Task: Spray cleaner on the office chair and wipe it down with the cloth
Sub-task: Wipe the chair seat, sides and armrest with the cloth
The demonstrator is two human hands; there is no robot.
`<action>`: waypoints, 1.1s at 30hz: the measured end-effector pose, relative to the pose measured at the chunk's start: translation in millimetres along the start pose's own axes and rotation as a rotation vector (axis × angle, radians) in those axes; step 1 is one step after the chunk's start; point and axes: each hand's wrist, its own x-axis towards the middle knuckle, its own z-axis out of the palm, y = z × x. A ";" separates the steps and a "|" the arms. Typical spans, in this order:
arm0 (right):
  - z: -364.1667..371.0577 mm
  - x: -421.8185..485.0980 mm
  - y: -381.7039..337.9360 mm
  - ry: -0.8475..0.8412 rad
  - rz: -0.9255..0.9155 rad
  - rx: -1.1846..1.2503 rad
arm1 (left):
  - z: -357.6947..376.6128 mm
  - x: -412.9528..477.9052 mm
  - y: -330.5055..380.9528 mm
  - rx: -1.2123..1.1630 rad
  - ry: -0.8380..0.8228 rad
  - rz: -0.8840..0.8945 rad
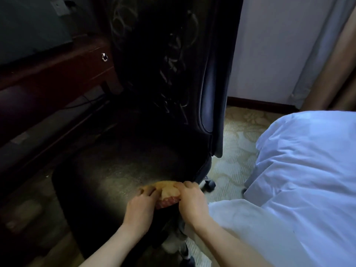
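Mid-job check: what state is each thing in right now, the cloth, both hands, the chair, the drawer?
cloth: bunched on the front edge of the chair seat, held by both hands.
left hand: fingers curled on the cloth.
right hand: fingers curled, gripping the cloth.
chair: upright, pale streaks on its backrest.
drawer: shut.
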 end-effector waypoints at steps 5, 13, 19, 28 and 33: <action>-11.0 30.1 15.2 0.066 0.095 0.004 | 4.7 50.9 12.9 0.004 0.182 0.093; -16.7 86.0 40.9 0.163 0.165 -0.021 | 13.9 119.2 24.8 -0.002 0.201 0.138; -16.7 128.7 60.5 0.241 0.104 -0.037 | 17.2 158.5 30.0 0.033 0.181 0.069; -28.6 199.0 63.6 0.165 -0.016 -0.169 | -3.0 211.6 19.0 0.029 0.142 0.022; -15.2 153.8 45.5 0.119 -0.095 -0.180 | 2.1 169.1 -12.7 -0.036 0.120 0.111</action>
